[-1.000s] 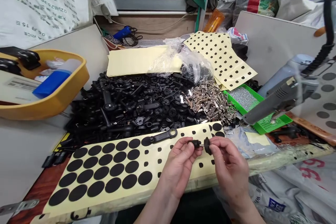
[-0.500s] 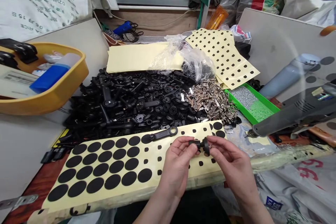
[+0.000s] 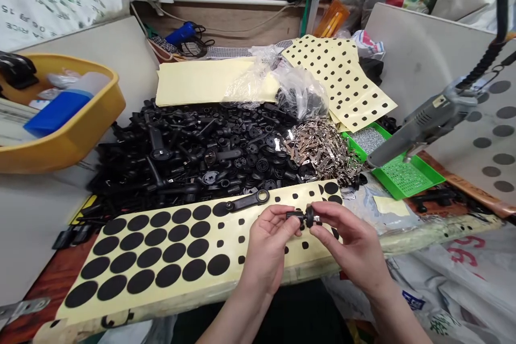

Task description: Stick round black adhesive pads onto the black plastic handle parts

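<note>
My left hand (image 3: 272,239) pinches the cylindrical end of a small black part (image 3: 296,217). At the part's right end is a round black disc (image 3: 309,216), held between the thumb and fingers of my right hand (image 3: 346,236). A small shiny metal piece (image 3: 317,219) shows beside the disc, near my right fingertips. Both hands are above a cream sheet (image 3: 161,275) bearing large black circles and smaller black dots. A black arm-shaped part with a ring at one end (image 3: 248,201) lies across the sheet's upper edge.
Beyond the sheet lie a heap of black parts (image 3: 193,145) and a pile of metal clips (image 3: 322,148). A grey power screwdriver (image 3: 419,129) hangs over a green tray (image 3: 433,172) of small screws. A yellow basket (image 3: 80,137) is at the left.
The view has shifted slightly. The screwdriver now stands steeper, uncovering more of the green tray. The disc has turned edge-on, and the metal piece shows more clearly. Both hands keep their hold.
</note>
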`<move>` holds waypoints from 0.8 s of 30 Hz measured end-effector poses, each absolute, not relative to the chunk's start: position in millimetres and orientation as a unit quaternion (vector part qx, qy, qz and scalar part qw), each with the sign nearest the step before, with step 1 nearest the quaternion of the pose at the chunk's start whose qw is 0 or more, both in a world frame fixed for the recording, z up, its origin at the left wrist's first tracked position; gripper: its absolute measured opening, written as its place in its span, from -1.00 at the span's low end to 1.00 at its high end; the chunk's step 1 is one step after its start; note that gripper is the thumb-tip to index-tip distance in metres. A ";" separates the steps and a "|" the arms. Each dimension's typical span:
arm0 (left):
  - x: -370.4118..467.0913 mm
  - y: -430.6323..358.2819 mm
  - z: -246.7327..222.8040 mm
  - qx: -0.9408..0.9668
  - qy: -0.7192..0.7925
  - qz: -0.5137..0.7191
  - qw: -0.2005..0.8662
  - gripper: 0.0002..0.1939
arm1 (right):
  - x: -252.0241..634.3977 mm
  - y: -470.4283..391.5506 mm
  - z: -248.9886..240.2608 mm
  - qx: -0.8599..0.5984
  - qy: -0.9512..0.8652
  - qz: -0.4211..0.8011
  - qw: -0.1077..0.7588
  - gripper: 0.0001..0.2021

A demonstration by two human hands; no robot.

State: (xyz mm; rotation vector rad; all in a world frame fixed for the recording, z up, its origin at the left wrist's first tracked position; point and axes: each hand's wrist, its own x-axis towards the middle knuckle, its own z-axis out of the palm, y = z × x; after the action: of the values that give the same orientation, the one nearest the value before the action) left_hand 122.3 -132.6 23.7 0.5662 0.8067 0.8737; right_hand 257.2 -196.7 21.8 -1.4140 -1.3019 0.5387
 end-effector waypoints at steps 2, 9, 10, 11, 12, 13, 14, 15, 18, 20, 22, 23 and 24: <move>122.4 -131.8 22.8 0.265 0.374 0.406 0.790 -0.70 | 258.2 -195.4 19.5 -0.585 -0.597 0.152 0.527 -0.67; 123.9 -133.2 16.4 0.273 0.365 0.401 0.795 -0.73 | 259.3 -194.2 13.4 -0.537 -0.666 0.065 0.514 -0.55; 123.9 -133.6 16.1 0.273 0.364 0.403 0.794 -0.73 | 259.4 -194.5 13.8 -0.548 -0.656 0.081 0.513 -0.60; 123.6 -133.8 16.3 0.274 0.362 0.403 0.795 -0.73 | 259.6 -194.8 14.9 -0.562 -0.640 0.108 0.513 -0.66; 123.0 -133.6 16.9 0.277 0.358 0.399 0.798 -0.73 | 259.9 -195.0 16.7 -0.575 -0.622 0.142 0.512 -0.72; 121.8 -133.0 18.1 0.286 0.352 0.392 0.801 -0.73 | 260.4 -195.0 19.2 -0.584 -0.608 0.174 0.509 -0.76; 120.3 -132.0 19.9 0.303 0.345 0.382 0.802 -0.73 | 261.1 -194.9 22.3 -0.589 -0.599 0.200 0.504 -0.78; 118.5 -130.8 22.0 0.326 0.338 0.369 0.802 -0.74 | 261.8 -194.6 25.7 -0.589 -0.599 0.216 0.498 -0.79; 112.9 -127.1 29.4 0.391 0.329 0.335 0.792 -0.75 | 263.8 -193.2 35.6 -0.576 -0.615 0.231 0.486 -0.76; 111.1 -125.8 32.9 0.400 0.328 0.315 0.796 -0.74 | 264.5 -192.0 39.4 -0.566 -0.614 0.249 0.490 -0.76; 111.5 -125.9 33.4 0.391 0.331 0.307 0.802 -0.73 | 264.2 -191.2 40.0 -0.560 -0.612 0.254 0.497 -0.77; 112.3 -126.5 32.6 0.388 0.336 0.310 0.801 -0.72 | 263.8 -191.0 39.3 -0.559 -0.615 0.246 0.499 -0.78; 113.4 -127.2 31.2 0.384 0.342 0.318 0.796 -0.71 | 263.3 -190.9 38.2 -0.558 -0.619 0.233 0.501 -0.78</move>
State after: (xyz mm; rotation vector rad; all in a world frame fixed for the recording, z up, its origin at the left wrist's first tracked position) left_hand 113.4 -127.2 31.2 0.8259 0.7355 0.6841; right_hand 263.3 -190.9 38.2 -1.3486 -1.4974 0.5636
